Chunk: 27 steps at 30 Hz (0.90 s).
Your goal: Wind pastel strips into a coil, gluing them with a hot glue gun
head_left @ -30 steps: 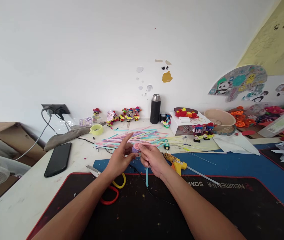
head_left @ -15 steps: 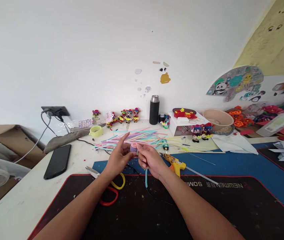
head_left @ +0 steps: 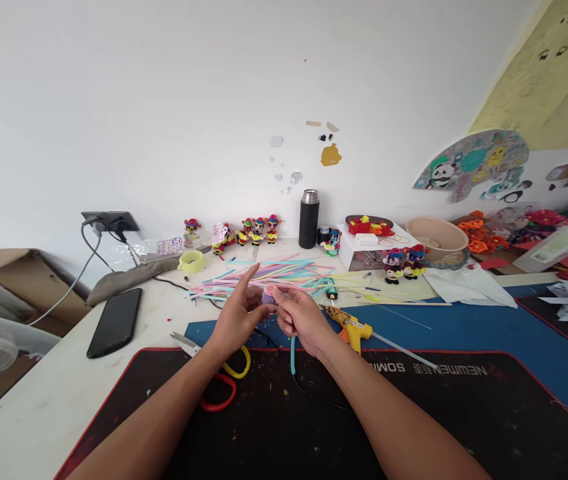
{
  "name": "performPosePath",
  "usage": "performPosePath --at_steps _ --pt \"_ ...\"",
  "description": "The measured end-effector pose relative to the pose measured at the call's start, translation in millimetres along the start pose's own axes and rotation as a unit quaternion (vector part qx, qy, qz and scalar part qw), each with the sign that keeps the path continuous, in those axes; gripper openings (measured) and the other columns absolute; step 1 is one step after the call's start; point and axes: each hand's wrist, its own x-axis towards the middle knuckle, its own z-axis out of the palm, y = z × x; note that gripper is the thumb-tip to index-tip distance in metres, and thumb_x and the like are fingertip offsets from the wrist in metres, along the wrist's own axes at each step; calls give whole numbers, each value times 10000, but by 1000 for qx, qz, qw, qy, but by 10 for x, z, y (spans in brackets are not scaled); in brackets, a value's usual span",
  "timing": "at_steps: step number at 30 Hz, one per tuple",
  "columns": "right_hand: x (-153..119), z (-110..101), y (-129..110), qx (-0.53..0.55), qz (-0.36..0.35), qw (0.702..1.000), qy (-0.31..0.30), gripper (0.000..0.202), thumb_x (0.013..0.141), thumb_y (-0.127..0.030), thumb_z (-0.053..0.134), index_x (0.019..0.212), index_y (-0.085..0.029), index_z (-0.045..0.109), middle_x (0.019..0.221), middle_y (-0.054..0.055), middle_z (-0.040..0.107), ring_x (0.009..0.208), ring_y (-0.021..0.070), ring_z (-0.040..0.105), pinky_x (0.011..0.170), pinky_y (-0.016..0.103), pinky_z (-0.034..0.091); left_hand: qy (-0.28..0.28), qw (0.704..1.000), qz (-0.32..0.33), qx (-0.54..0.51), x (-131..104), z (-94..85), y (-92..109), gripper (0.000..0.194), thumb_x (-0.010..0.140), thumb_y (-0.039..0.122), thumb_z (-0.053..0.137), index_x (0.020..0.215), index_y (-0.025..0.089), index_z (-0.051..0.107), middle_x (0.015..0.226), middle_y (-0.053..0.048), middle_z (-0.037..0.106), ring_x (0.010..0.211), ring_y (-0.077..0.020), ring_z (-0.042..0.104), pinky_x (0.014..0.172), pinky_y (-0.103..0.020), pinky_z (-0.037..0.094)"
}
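Note:
Between both hands is a small pink and purple fuzzy piece [head_left: 269, 297], apparently wound pipe cleaner, with its pink top facing up. My left hand [head_left: 237, 313] grips its left side between thumb and bent fingers, the index finger pointing upward. From the right, my right hand [head_left: 304, 319] pinches it with thumb and fingers. A turquoise pipe cleaner [head_left: 293, 357] hangs below my right hand; its upper end is hidden. Behind the hands lies a loose pile of pastel pipe cleaners [head_left: 284, 270]. Scissors [head_left: 219, 393] with red and yellow handles rest partly under my left forearm.
A yellow hot glue gun [head_left: 354, 328] lies beyond my right wrist, on the mat's [head_left: 274, 440] far edge. A black phone [head_left: 115, 323] is at left. A black flask [head_left: 309, 220], several small figures [head_left: 259, 231] and a beige bowl [head_left: 437, 237] stand along the wall.
Both hands keep their hold on the pink and purple piece, which has shifted very slightly. Everything else stays in place.

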Motion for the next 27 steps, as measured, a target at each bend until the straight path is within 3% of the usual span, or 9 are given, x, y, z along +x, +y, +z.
performPosePath --at_steps 5,10,16,18,21,24,27 --pt "-40 11 -16 -50 -7 999 0 620 796 -624 770 1208 -193 601 481 -127 457 351 80 357 368 211 233 9 1000 5 -20 -3 -4 13 911 866 267 740 1625 264 236 891 9 647 685 -134 607 626 -263 506" --pt "-33 2 21 -99 -21 995 18 529 784 -553 786 1129 -198 599 485 -129 470 356 83 378 385 219 286 -26 1000 -4 -9 -12 -16 -9 879 899 279 718 1631 273 233 931 -9 645 690 -131 600 640 -269 503" --pt "-5 -41 -43 -66 -39 995 57 499 759 -536 808 1061 -198 599 488 -124 474 349 70 343 370 218 241 -77 997 -4 20 14 -96 20 928 878 332 767 1635 329 230 1206 -83 633 817 -151 662 736 -305 554" --pt "-4 -55 -77 -52 -49 995 68 502 749 -537 817 1048 -200 595 488 -122 476 347 67 329 367 220 224 -63 998 1 14 36 -132 25 802 926 399 708 1612 301 303 1209 -97 642 813 -161 682 732 -321 574" --pt "-10 -68 -116 -42 -47 995 77 518 734 -539 830 1050 -201 598 497 -120 478 354 67 329 367 220 212 -12 1000 -1 3 81 -192 14 576 972 497 611 1464 207 533 1119 -108 699 749 -170 696 665 -321 582" --pt "-21 -69 -138 -38 -34 996 77 536 718 -545 844 1053 -202 604 501 -119 474 362 68 332 374 221 202 54 999 -8 7 124 -270 -2 510 933 559 638 1197 129 711 1020 -126 752 688 -172 684 617 -318 575" --pt "-31 -67 -156 -36 -29 996 79 545 707 -554 855 1044 -205 608 494 -121 462 371 70 332 383 223 193 106 994 -23 9 149 -363 -10 476 866 552 724 1055 117 763 918 -118 778 650 -173 672 581 -305 556"
